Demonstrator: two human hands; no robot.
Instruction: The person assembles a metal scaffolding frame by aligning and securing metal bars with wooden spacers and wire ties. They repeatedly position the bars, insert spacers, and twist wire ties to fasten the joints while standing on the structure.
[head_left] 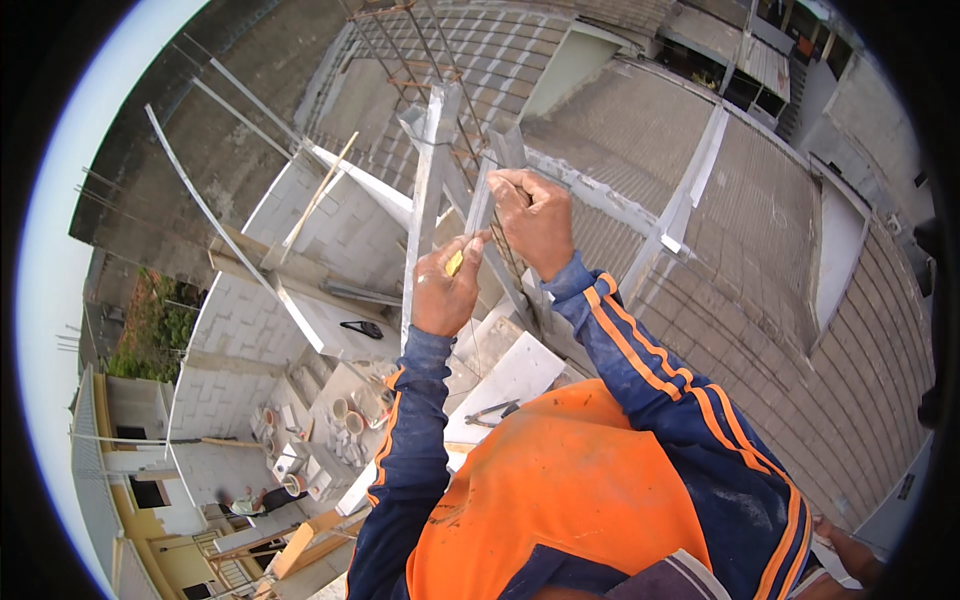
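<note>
My left hand (447,287) is closed, with a small yellow object (455,263) between thumb and fingers; its kind is not clear. A thin line or wire (476,345) hangs below that hand. Higher and to the right, my right hand (534,218) is curled into a pinch against a grey metal channel (481,196). Whatever its fingertips grip is hidden. Just left of both hands rises a longer metal channel (431,165), tilted slightly. Pliers with dark handles (492,412) lie open on a white block (515,380) below my hands.
Steel rebar (440,45) stands behind the channels. Black-handled pincers (362,328) rest on a white ledge to the left. Pale block walls (235,320) drop to a lower level with buckets (354,422) and a person (255,502). Tiled roof (850,390) spreads to the right.
</note>
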